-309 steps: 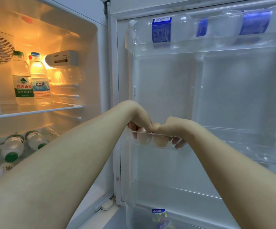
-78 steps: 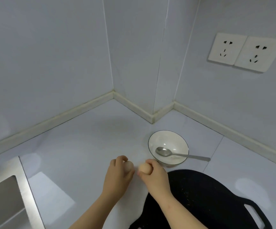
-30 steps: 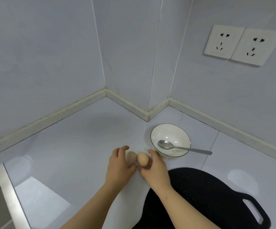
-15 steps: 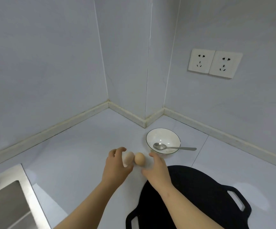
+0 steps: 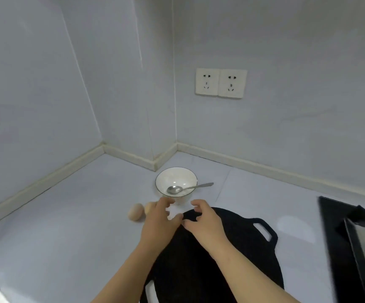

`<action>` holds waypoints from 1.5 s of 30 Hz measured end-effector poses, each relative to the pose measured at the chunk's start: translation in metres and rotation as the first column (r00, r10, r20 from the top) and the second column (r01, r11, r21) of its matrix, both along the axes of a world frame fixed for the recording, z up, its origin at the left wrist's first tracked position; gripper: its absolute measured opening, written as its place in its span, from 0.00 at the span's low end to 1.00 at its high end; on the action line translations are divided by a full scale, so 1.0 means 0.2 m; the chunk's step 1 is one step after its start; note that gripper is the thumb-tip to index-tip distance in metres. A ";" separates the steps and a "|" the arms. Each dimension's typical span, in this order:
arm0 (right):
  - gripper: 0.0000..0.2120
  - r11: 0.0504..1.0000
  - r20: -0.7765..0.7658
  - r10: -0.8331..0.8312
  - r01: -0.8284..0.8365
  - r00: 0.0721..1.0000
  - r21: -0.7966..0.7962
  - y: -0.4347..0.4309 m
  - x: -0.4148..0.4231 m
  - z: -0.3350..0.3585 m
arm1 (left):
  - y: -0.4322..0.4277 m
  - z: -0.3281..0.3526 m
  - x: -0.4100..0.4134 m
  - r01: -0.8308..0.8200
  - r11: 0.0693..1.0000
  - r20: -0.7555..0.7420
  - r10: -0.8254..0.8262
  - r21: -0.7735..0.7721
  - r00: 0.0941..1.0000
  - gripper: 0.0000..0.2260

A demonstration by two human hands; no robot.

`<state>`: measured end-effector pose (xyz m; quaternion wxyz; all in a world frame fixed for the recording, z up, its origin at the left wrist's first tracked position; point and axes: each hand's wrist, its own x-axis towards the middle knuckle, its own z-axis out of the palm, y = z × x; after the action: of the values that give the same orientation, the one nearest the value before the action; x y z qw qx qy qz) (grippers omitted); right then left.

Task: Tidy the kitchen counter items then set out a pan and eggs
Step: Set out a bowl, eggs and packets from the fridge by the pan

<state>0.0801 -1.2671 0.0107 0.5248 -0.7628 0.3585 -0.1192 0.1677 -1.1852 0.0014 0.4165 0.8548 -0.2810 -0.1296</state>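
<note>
Setting-out looks done: two eggs (image 5: 136,212), one apparently half hidden, lie left of the pan (image 5: 242,248), left hand (image 5: 158,219) and right hand (image 5: 205,223) empty, fingers loosely spread.

One view only: wide-angle head cam, facing forward and down into the bench (image 5: 56,237) corner. My left hand (image 5: 158,217) and right hand (image 5: 205,221) sit low centre, near the lens, forearms entering from the bottom edge. Wall sockets (image 5: 221,83) farther off, upper middle. Hob (image 5: 352,248) cut by right edge.
</note>
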 end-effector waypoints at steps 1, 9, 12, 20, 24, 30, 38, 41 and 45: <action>0.26 0.999 0.018 -0.048 0.048 0.999 0.011 -0.02 -0.04 0.01 | -0.04 0.02 -0.03 0.045 0.999 -0.005 -0.046 -0.023 0.999 0.17; 0.16 0.845 0.222 -0.527 0.534 0.820 0.031 -0.21 -0.74 0.20 | -0.45 0.30 -0.61 0.532 0.831 -0.011 -0.541 -0.163 0.841 0.07; 0.16 0.720 0.257 -0.672 0.694 0.695 0.005 -0.23 -1.08 0.27 | -0.55 0.39 -0.91 0.645 0.740 -0.025 -0.660 -0.188 0.750 0.07; 0.08 0.339 0.344 -0.875 0.939 0.340 -0.066 -0.07 -2.27 0.46 | -0.67 0.54 -2.06 0.901 0.368 -0.014 -0.927 -0.228 0.375 0.04; 0.07 0.175 0.369 -0.910 0.981 0.191 -0.079 0.04 -2.90 0.52 | -0.66 0.61 -2.72 0.965 0.154 -0.025 -0.988 -0.213 0.152 0.04; 0.06 -0.030 0.383 -0.923 0.992 0.020 -0.124 0.21 -3.74 0.61 | -0.63 0.69 -3.62 0.968 -0.005 -0.029 -0.999 -0.250 -0.013 0.06; 0.06 -0.283 0.446 -0.872 0.952 -0.203 -0.119 0.35 -4.55 0.64 | -0.61 0.74 -4.54 0.923 -0.207 0.031 -0.978 -0.324 -0.208 0.03; 0.05 -0.391 0.460 -0.840 0.909 -0.289 -0.143 0.37 -4.81 0.65 | -0.62 0.75 -4.86 0.885 -0.306 0.041 -0.949 -0.350 -0.312 0.02; 0.05 -0.533 0.478 -0.772 0.836 -0.418 -0.130 0.41 -5.15 0.72 | -0.61 0.83 -5.29 0.811 -0.464 0.095 -0.882 -0.357 -0.462 0.05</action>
<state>-0.9491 -1.1843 0.1539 -0.0149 -0.1867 0.7490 -0.6356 -0.8907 -1.3073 0.1673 0.2510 0.1177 -0.8256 -0.4914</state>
